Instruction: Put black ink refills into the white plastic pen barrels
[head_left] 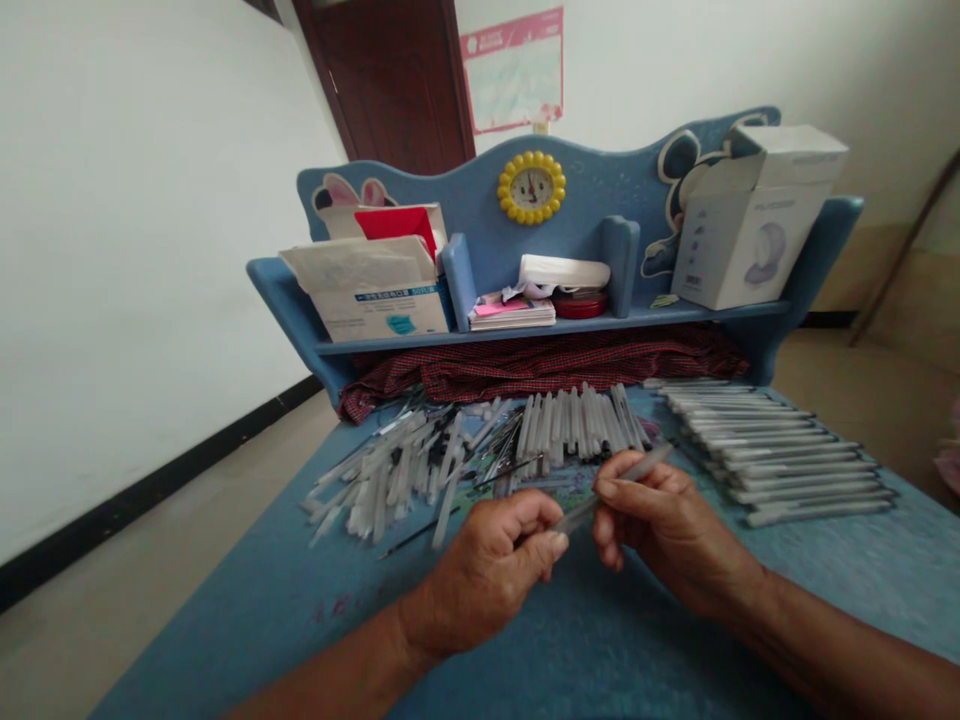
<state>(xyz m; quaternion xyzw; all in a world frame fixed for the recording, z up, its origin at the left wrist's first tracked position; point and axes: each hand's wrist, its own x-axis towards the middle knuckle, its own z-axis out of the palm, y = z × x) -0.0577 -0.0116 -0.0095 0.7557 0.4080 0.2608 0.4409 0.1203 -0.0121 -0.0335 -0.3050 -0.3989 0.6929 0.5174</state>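
A person's left hand and right hand grip a translucent pen, its left end hidden. Far left, heaped pen parts blur together on the desk.

The held pen looked to be clear, slightly frosted plastic, as did the loose barrels and the stacked pens, smooth with a dull sheen. The table had a blue, mostly matt surface, faintly mottled; the shelf unit (wood under the paint, by its look) was smoother and satiny. Soft, creased cloth showed a woven check. The boxes were printed card, the clock's rim shiny plastic, the door dark, low-gloss wood.
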